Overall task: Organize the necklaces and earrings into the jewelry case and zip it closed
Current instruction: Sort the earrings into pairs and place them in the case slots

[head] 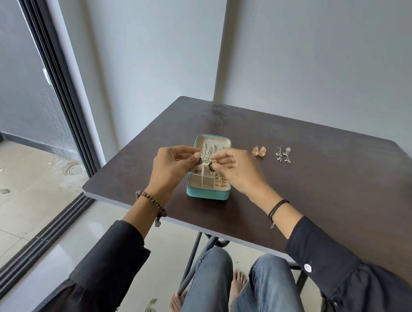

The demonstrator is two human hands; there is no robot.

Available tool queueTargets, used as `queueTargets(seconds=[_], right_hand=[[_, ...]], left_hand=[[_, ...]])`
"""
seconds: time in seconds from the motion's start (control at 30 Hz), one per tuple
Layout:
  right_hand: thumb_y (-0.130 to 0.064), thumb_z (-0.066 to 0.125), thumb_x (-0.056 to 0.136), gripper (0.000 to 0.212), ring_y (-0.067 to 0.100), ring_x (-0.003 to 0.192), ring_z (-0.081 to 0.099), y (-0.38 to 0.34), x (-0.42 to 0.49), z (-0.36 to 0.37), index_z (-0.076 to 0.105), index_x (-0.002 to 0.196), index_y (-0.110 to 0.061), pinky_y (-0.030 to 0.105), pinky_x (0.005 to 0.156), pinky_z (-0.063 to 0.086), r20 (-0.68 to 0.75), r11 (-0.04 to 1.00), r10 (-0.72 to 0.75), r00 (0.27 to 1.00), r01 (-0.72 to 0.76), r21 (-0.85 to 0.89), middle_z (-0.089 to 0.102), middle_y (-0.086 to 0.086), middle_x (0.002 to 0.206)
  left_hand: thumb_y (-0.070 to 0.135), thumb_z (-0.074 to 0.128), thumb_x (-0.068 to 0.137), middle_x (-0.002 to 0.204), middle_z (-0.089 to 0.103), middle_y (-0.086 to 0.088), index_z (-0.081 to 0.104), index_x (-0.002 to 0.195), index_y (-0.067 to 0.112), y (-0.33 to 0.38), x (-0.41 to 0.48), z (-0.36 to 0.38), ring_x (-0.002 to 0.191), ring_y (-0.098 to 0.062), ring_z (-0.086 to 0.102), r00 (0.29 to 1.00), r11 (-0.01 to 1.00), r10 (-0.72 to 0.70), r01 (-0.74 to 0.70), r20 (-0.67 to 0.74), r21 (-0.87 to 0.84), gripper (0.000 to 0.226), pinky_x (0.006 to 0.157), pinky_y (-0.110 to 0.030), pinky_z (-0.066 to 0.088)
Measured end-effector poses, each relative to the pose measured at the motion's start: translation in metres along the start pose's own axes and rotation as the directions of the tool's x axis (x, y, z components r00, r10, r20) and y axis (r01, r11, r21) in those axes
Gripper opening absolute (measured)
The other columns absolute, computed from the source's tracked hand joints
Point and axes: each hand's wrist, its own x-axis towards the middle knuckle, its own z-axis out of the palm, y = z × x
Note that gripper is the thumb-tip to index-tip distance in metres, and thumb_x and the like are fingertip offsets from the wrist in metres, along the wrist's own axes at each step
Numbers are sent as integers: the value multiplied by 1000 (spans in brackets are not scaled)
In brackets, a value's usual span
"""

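Pinching a dark beaded piece (210,165), left hand (169,169) and right hand (239,171) hover above the boxy teal jewelry case (207,196).

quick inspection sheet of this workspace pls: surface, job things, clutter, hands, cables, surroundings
surface: dark table, matte top, pale front edge
job's things: teal jewelry case lies open, with chains in its lid and gold pieces in a near compartment; peach earrings and silver drop earrings lie on the table to its right
clutter: green leaves on the floor
fingers: left hand and right hand pinch a dark beaded piece between them, over the case
cables: nothing seen
surroundings: grey wall behind, sliding door at left
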Motion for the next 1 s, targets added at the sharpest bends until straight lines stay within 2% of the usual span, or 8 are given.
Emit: queueTargets(seconds=[0.13, 0.3, 0.43, 0.57, 0.67, 0.77, 0.87, 1.0], right_hand=[[-13, 78, 88, 18, -2, 80, 67, 1, 0, 10, 78, 105, -18, 5, 70, 49, -14, 988, -75, 997, 72, -135, 75, -7, 91], [-21, 79, 89, 17, 18, 94, 69, 3, -3, 15, 76, 105, -23, 38, 81, 60, -5, 978, -53, 999, 51, -204, 77, -3, 91], [-21, 74, 93, 10, 22, 97, 68, 1, -7, 14, 75, 103, -19, 43, 83, 59, 31, 973, -53, 998, 58, -225, 75, -6, 88], [-21, 68, 96, 13, 24, 105, 60, 2, -13, 14, 75, 107, -20, 31, 89, 52, 48, 948, -89, 995, 99, -303, 52, -15, 85], [-21, 67, 97, 16, 24, 111, 54, 2, -15, 16, 75, 111, -20, 30, 87, 46, 17, 922, -115, 993, 113, -369, 61, -3, 99], [-19, 72, 93, 16, 23, 104, 60, 3, -16, 18, 76, 108, -21, 38, 88, 54, -34, 937, -143, 989, 124, -328, 51, -17, 87], [-17, 76, 88, 17, 20, 97, 61, 6, -15, 21, 74, 105, -19, 36, 84, 55, -88, 939, -168, 982, 132, -319, 64, -6, 93], [-7, 72, 90, 21, 4, 77, 59, 12, -11, 23, 70, 109, -14, 4, 70, 45, -115, 954, -170, 979, 134, -267, 68, 2, 106]], left_hand=[[16, 81, 86, 87, 78, -11, 80, 100, 10, -4, 2, -2, 80, -14, 73, 1000, 997, 17, -15, -26, 76, 15, 74, -22, 59], [24, 82, 86, 82, 78, 0, 82, 99, 15, -3, 0, 0, 74, -1, 69, 997, 976, 78, -72, -23, 206, 16, 66, -9, 49], [23, 81, 86, 81, 76, 3, 81, 101, 14, -2, -2, 4, 64, 9, 63, 996, 960, 89, -85, -2, 266, 17, 62, -6, 47], [25, 81, 87, 89, 77, 1, 81, 104, 13, -4, -3, 7, 75, 0, 66, 995, 940, 103, -101, 9, 325, 20, 69, -9, 53], [23, 80, 87, 90, 77, -1, 81, 103, 12, -3, -3, 8, 74, 1, 66, 993, 937, 116, -114, 13, 330, 19, 67, -9, 53], [21, 80, 88, 86, 75, -2, 80, 103, 9, 0, -3, 7, 65, 5, 65, 993, 945, 116, -115, 15, 305, 19, 61, -7, 49], [20, 80, 87, 84, 75, -2, 80, 101, 9, 1, -3, 7, 62, 9, 64, 992, 945, 126, -126, 20, 303, 17, 60, -7, 48], [22, 80, 87, 87, 77, 3, 81, 100, 12, 1, -4, 10, 68, 7, 68, 992, 936, 123, -127, 32, 328, 17, 65, -10, 54]])
